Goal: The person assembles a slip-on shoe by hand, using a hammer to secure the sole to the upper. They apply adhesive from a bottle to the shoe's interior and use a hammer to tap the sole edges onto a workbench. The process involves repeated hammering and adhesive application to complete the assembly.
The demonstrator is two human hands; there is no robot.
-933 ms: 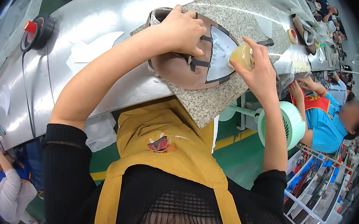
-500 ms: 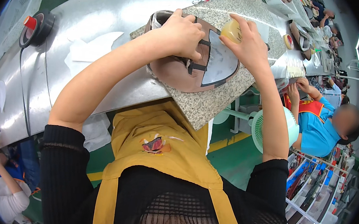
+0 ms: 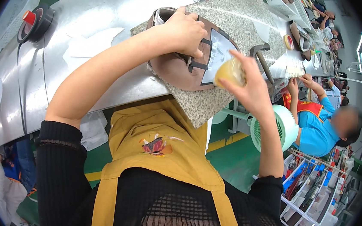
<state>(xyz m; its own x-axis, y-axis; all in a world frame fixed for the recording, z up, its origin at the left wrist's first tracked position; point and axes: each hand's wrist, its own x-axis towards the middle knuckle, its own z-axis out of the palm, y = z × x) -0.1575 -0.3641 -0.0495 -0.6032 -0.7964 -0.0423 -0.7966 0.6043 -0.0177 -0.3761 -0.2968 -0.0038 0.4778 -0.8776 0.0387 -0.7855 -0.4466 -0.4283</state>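
Note:
A brown bag [image 3: 167,72] with dark straps lies on a speckled stone slab [image 3: 196,108]. Its pale grey panel [image 3: 217,47], edged in black, points to the right. My left hand [image 3: 185,34] grips the bag near its opening, fingers curled over the upper part and thumb lower down by the straps. In my right hand [image 3: 252,87] is a yellow, translucent, rounded lump [image 3: 230,73], pinched between thumb and fingers over the right end of the panel. Motion blurs this hand a little, and I cannot tell whether the lump touches the panel.
A hammer [image 3: 262,64] lies on the slab just right of the bag, with a tape roll [image 3: 288,42] beyond it. White sheets [image 3: 92,43] and a black reel with a red top [image 3: 36,25] rest on the metal table. A green fan [image 3: 274,129] and a co-worker [image 3: 321,129] are at right.
My right hand has moved the yellow lump down and toward me, from the panel's upper edge to its lower right. The hammer has come into fuller view. My left hand keeps its grip.

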